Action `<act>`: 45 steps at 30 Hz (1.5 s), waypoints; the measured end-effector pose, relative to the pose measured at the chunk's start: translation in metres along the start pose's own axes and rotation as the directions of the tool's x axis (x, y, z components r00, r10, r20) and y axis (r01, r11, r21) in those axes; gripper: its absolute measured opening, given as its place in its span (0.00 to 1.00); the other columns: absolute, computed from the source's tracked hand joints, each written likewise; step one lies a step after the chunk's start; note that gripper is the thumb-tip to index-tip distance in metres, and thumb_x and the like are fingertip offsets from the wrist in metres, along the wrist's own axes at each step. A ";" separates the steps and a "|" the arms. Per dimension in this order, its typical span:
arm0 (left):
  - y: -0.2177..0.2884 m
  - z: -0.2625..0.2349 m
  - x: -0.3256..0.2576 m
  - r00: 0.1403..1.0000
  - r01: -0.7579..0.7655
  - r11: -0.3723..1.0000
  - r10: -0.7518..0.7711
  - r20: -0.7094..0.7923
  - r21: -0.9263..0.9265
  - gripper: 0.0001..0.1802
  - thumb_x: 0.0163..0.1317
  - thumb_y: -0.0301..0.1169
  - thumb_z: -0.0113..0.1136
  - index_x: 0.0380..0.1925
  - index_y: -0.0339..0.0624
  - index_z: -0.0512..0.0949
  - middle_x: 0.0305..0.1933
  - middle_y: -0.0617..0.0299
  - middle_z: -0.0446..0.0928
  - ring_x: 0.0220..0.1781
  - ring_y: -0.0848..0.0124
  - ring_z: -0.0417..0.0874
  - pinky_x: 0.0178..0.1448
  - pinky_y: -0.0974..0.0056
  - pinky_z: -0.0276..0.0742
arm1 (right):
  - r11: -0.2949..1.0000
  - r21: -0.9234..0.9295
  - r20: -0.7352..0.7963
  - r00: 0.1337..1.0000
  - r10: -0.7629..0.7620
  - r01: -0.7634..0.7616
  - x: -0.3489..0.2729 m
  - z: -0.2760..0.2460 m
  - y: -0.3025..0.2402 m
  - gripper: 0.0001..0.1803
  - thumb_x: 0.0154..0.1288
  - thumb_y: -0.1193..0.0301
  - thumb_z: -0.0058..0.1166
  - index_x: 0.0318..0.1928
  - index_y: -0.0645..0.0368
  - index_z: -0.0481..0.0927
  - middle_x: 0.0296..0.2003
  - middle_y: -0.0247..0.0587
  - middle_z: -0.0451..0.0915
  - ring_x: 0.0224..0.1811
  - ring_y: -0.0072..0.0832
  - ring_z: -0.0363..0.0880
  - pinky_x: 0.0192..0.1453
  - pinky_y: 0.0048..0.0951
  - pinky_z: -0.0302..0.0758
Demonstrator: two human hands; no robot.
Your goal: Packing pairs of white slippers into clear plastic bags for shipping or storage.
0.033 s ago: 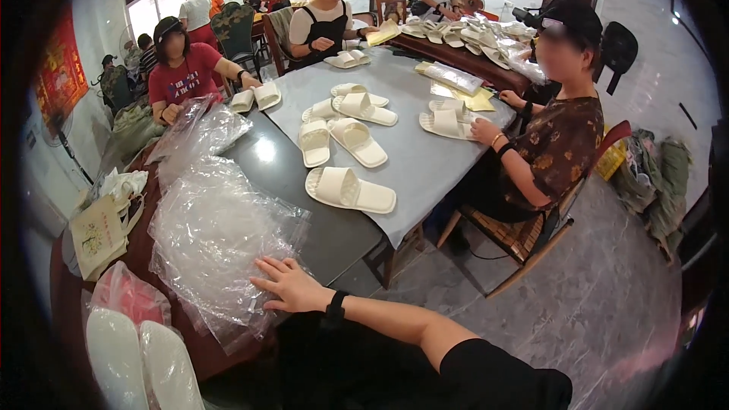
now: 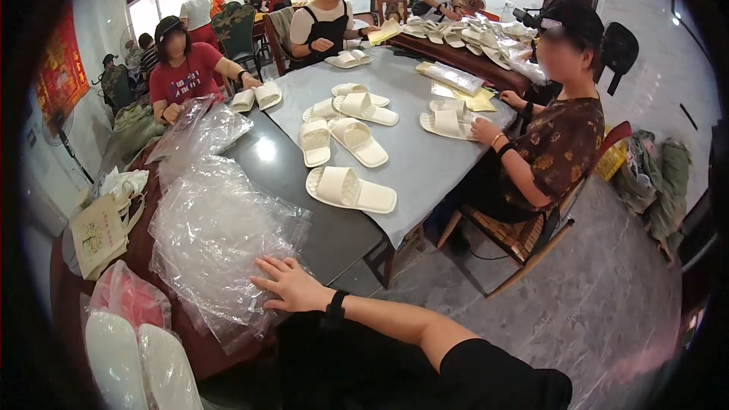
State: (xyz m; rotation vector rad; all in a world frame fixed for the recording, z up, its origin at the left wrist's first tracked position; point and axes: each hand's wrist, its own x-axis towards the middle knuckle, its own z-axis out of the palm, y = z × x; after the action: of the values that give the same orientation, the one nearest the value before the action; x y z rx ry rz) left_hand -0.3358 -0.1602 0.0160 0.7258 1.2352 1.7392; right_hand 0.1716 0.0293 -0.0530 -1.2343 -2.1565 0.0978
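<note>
My right hand (image 2: 294, 285) rests with spread fingers on the lower right edge of a pile of clear plastic bags (image 2: 216, 228). A dark band circles that wrist. My left hand is out of view. Beyond the pile, on the grey cloth, a single cream slipper (image 2: 351, 190) lies nearest to me. Just past it are another slipper (image 2: 358, 143) and a shorter-looking one (image 2: 314, 143) side by side. Further back sit more cream slippers (image 2: 365, 109). At the lower left, white slippers (image 2: 118, 357) stand in clear plastic beside a pink-red bundle.
Co-workers sit around the grey-covered table (image 2: 425, 175). The person at right touches a slipper pair (image 2: 446, 121); the one at left reaches to another pair (image 2: 257, 97). A cloth bag (image 2: 99, 237) stands at left. A wooden chair (image 2: 516, 239) is at right. Slippers heap (image 2: 471, 34) on a far table.
</note>
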 end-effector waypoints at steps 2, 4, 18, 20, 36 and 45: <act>0.011 -0.013 -0.019 0.982 0.067 0.995 -0.053 0.180 -0.072 0.43 0.68 0.61 0.51 0.73 0.44 0.63 0.74 0.49 0.67 0.71 0.52 0.70 0.73 0.49 0.66 | 0.999 0.037 0.026 1.000 -0.009 0.008 0.005 0.007 -0.006 0.37 0.65 0.50 0.62 0.71 0.51 0.71 0.74 0.58 0.61 0.77 0.51 0.56 0.73 0.54 0.58; 0.028 -0.026 -0.035 0.960 0.103 0.987 -0.066 0.273 -0.121 0.42 0.72 0.61 0.42 0.72 0.37 0.63 0.74 0.46 0.66 0.72 0.52 0.70 0.74 0.49 0.67 | 0.998 0.055 0.092 0.995 0.027 -0.032 0.011 0.005 -0.015 0.37 0.64 0.52 0.62 0.71 0.49 0.70 0.75 0.54 0.60 0.77 0.50 0.57 0.73 0.55 0.59; 0.127 0.011 -0.133 0.734 -0.544 0.837 0.442 -0.515 -0.058 0.38 0.76 0.55 0.46 0.72 0.36 0.60 0.68 0.43 0.71 0.69 0.51 0.74 0.71 0.46 0.74 | 0.992 -0.125 0.109 0.994 0.004 0.010 0.005 0.003 -0.005 0.35 0.66 0.58 0.62 0.72 0.47 0.70 0.76 0.45 0.60 0.79 0.45 0.55 0.77 0.50 0.52; 0.127 0.009 -0.132 0.717 -0.543 0.839 0.446 -0.536 -0.027 0.36 0.76 0.54 0.47 0.71 0.37 0.62 0.67 0.43 0.72 0.68 0.51 0.76 0.69 0.46 0.77 | 0.990 -0.139 0.113 0.994 0.010 0.006 0.001 0.003 -0.004 0.35 0.66 0.58 0.62 0.72 0.48 0.70 0.77 0.45 0.60 0.79 0.45 0.55 0.77 0.49 0.51; -0.067 0.011 -0.037 0.970 -0.086 -0.142 0.212 0.116 0.986 0.20 0.66 0.27 0.52 0.56 0.33 0.78 0.55 0.40 0.80 0.58 0.44 0.80 0.65 0.46 0.73 | 0.981 -0.150 0.187 0.971 0.149 -0.122 0.004 -0.036 -0.008 0.30 0.65 0.52 0.62 0.65 0.48 0.75 0.71 0.50 0.65 0.75 0.49 0.61 0.74 0.60 0.56; -0.209 -0.147 0.046 0.765 -0.198 -0.520 0.448 0.462 0.831 0.30 0.67 0.35 0.54 0.67 0.32 0.68 0.66 0.42 0.71 0.67 0.49 0.73 0.69 0.42 0.67 | 0.999 0.025 0.027 0.999 -0.022 0.021 -0.003 0.022 0.000 0.34 0.71 0.52 0.56 0.72 0.51 0.68 0.77 0.55 0.55 0.78 0.50 0.55 0.73 0.53 0.58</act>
State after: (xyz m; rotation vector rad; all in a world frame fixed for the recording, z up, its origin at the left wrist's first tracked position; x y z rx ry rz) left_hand -0.4141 -0.1550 -0.2318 2.3447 2.8917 0.4099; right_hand 0.1603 0.0324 -0.0718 -1.2019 -2.1854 0.1327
